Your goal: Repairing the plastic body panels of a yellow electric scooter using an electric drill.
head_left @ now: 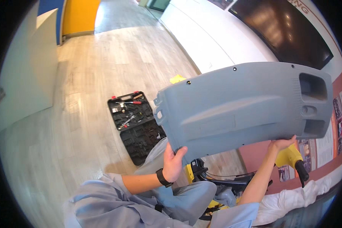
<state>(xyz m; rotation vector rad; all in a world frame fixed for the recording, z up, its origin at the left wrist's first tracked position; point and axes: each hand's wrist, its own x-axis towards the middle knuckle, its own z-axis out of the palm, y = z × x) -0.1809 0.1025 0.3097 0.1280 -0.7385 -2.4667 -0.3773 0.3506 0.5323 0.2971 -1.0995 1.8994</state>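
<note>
Both hands gripping grey plastic panel, left hand, right hand, arms raised

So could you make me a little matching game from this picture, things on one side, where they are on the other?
Things:
1. grey plastic cover
2. open tool case
3. yellow cloth
4. black wristband

Places:
A. flat on the wooden floor, lid folded out
B. on the left hand side's wrist
C. held up between the left hand and the right hand
D. on the floor by the white wall

Pairs: 1-C, 2-A, 3-D, 4-B
</note>
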